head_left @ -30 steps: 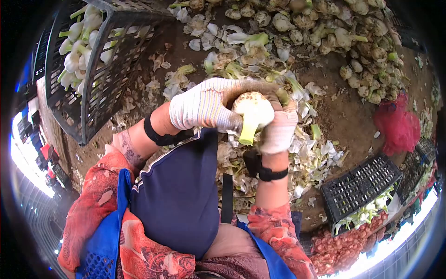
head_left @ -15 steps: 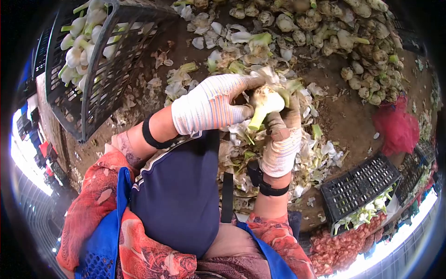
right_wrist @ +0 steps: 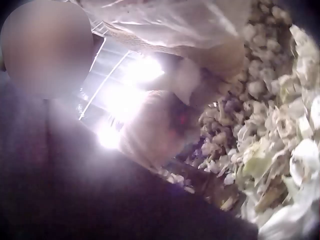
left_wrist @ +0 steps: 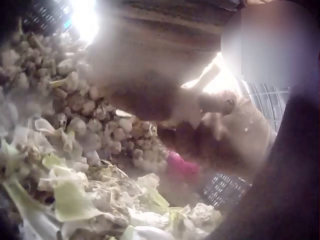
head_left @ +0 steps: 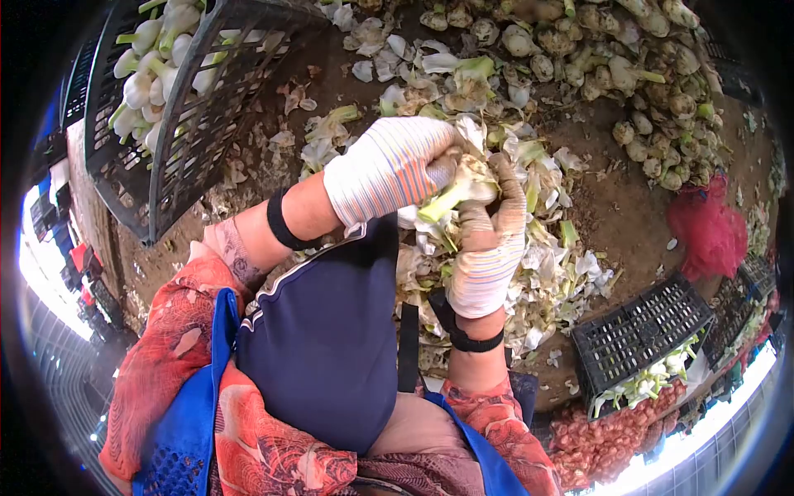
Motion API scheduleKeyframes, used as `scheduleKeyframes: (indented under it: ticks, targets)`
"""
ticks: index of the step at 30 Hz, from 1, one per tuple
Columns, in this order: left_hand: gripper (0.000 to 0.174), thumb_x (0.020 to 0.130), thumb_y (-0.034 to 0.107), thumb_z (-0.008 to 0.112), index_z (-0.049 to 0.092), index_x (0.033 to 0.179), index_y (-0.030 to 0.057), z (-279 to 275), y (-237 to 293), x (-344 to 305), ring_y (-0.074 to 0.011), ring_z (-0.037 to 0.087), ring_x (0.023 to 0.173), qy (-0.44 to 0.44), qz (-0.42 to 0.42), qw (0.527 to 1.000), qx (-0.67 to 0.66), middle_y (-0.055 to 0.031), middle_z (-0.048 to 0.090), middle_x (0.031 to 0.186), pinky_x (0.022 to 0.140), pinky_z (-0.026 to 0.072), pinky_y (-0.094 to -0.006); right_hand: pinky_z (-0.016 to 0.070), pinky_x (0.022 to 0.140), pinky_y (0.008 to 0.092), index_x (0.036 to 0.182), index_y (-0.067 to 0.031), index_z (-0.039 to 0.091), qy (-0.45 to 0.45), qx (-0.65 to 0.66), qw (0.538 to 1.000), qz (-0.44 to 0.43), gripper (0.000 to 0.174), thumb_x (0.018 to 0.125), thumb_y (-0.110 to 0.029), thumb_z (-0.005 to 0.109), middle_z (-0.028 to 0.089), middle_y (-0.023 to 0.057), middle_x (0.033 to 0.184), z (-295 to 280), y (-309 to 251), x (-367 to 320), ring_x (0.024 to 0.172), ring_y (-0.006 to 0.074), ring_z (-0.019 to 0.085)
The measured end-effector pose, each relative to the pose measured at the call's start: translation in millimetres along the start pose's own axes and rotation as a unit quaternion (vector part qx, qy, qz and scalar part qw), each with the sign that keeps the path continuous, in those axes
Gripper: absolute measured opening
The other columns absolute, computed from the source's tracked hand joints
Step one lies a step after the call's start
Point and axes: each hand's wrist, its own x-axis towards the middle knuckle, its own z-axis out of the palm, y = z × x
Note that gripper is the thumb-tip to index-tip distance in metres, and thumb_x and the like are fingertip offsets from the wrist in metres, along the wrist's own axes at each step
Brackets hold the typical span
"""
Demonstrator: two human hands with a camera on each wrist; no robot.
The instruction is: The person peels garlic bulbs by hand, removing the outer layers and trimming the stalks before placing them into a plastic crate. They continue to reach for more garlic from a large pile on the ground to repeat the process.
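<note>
In the head view a garlic bulb (head_left: 477, 179) with a short green stem is held between both gloved hands, above a heap of peeled skins (head_left: 542, 281). The left hand (head_left: 395, 165) grips it from the left, thumb and fingers curled at its side and top. From the right and below, the right hand (head_left: 494, 248) pinches it, with its thumb under the bulb and fingers along the far side. Both wrist views are hazy; the left wrist view shows the other glove (left_wrist: 240, 130) near the lens, and the right wrist view shows a blurred glove (right_wrist: 155, 127).
A black crate (head_left: 186, 124) of cleaned bulbs stands at the upper left. Unpeeled bulbs (head_left: 678, 107) are piled at the upper right. Below them lie a pink net bag (head_left: 707, 227) and another black crate (head_left: 641, 331), with stemmed bulbs beside it.
The bulb has turned and shifted right and up, its stem now pointing down-left. The left hand has moved right, and the right hand has dropped lower with its fingers spread around the bulb.
</note>
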Motion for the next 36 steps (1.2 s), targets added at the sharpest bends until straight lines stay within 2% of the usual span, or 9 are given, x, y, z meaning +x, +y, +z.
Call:
scheduleKeyframes:
  ticks: [2, 5, 11, 13, 18, 21, 25, 31, 36]
  targets:
    - [0.025, 0.093, 0.010, 0.052, 0.066, 0.109, -0.0010, -4, 9, 0, -0.0145, 0.065, 0.082, -0.023, -0.237, 0.922, -0.307, -0.0075, 0.071, 0.091, 0.073, 0.0530, -0.0294, 0.0457, 0.102, 0.0352, 0.146, -0.0002, 0.034, 0.010, 0.192, 0.976, 0.099, 0.063, 0.084, -0.002, 0.046, 0.054, 0.0145, 0.130, 8, -6, 1, 0.116, 0.0226, 0.057]
    - [0.026, 0.093, 0.009, 0.051, 0.065, 0.112, -0.0034, -11, 2, -1, -0.0101, 0.061, 0.086, 0.006, -0.255, 0.896, -0.364, -0.0047, 0.070, 0.097, 0.078, 0.0522, -0.0265, 0.0460, 0.103, 0.0362, 0.147, -0.0013, 0.031, 0.003, 0.226, 0.971, 0.079, 0.065, 0.085, -0.004, 0.047, 0.054, 0.0151, 0.131, 7, 0, 6, 0.116, 0.0229, 0.057]
    - [0.035, 0.082, 0.015, 0.069, 0.066, 0.112, -0.0024, -23, 10, -1, -0.0171, 0.068, 0.087, -0.087, -0.066, 0.984, -0.143, -0.0115, 0.072, 0.095, 0.077, 0.0539, -0.0312, 0.0470, 0.100, 0.0346, 0.141, -0.0005, 0.047, -0.028, -0.088, 0.995, -0.039, 0.054, 0.088, 0.006, 0.054, 0.057, 0.0154, 0.130, -18, 3, 12, 0.115, 0.0258, 0.059]
    - [0.034, 0.076, 0.017, 0.071, 0.068, 0.106, -0.0001, -22, 13, 4, -0.0292, 0.070, 0.083, -0.122, -0.044, 0.991, -0.019, -0.0185, 0.069, 0.091, 0.073, 0.0543, -0.0354, 0.0473, 0.099, 0.0346, 0.136, 0.0001, 0.052, -0.074, -0.320, 0.910, -0.253, 0.053, 0.084, 0.009, 0.059, 0.060, 0.0161, 0.128, -23, 2, 15, 0.113, 0.0263, 0.061]
    - [0.027, 0.074, 0.018, 0.069, 0.068, 0.097, 0.0029, -14, 17, 4, -0.0399, 0.064, 0.076, -0.097, -0.028, 0.993, 0.069, -0.0219, 0.063, 0.081, 0.067, 0.0530, -0.0401, 0.0456, 0.098, 0.0431, 0.131, 0.0012, 0.056, -0.076, -0.310, 0.917, -0.240, 0.052, 0.080, -0.007, 0.066, 0.061, 0.0205, 0.122, -24, 8, 14, 0.112, 0.0384, 0.057]
    - [0.023, 0.077, 0.012, 0.066, 0.068, 0.098, 0.0026, -1, -2, 1, -0.0323, 0.066, 0.069, -0.043, 0.002, 0.994, 0.098, -0.0195, 0.063, 0.076, 0.064, 0.0523, -0.0366, 0.0478, 0.097, 0.0331, 0.132, 0.0014, 0.055, -0.057, -0.318, 0.908, -0.269, 0.050, 0.083, 0.009, 0.060, 0.063, 0.0153, 0.122, -20, 12, 15, 0.106, 0.0244, 0.063]
    - [0.016, 0.089, 0.008, 0.061, 0.071, 0.100, 0.0002, -6, -4, 2, -0.0097, 0.061, 0.075, -0.035, -0.289, 0.888, -0.356, 0.0003, 0.068, 0.082, 0.070, 0.0510, -0.0258, 0.0490, 0.093, 0.0280, 0.137, 0.0018, 0.049, -0.062, -0.019, 0.997, 0.048, 0.046, 0.091, 0.004, 0.053, 0.061, 0.0125, 0.124, -7, -2, 12, 0.106, 0.0172, 0.061]
    - [0.053, 0.084, -0.001, 0.068, 0.051, 0.134, 0.0001, -8, 11, -3, -0.0181, 0.060, 0.110, -0.100, -0.140, 0.937, -0.304, -0.0092, 0.062, 0.123, 0.099, 0.0485, -0.0330, 0.0506, 0.092, 0.0297, 0.139, 0.0042, 0.042, 0.014, 0.277, 0.954, 0.118, 0.049, 0.091, -0.001, 0.052, 0.061, 0.0141, 0.123, 1, 3, 16, 0.106, 0.0178, 0.062]
    - [0.073, 0.071, 0.005, 0.082, 0.050, 0.136, 0.0015, 21, -11, -10, -0.0219, 0.051, 0.123, -0.047, -0.090, 0.977, -0.185, -0.0131, 0.053, 0.133, 0.103, 0.0453, -0.0361, 0.0501, 0.093, 0.0316, 0.135, 0.0095, 0.049, 0.006, 0.056, 0.990, 0.129, 0.051, 0.090, -0.011, 0.062, 0.061, 0.0153, 0.125, -6, 8, 12, 0.109, 0.0205, 0.061]
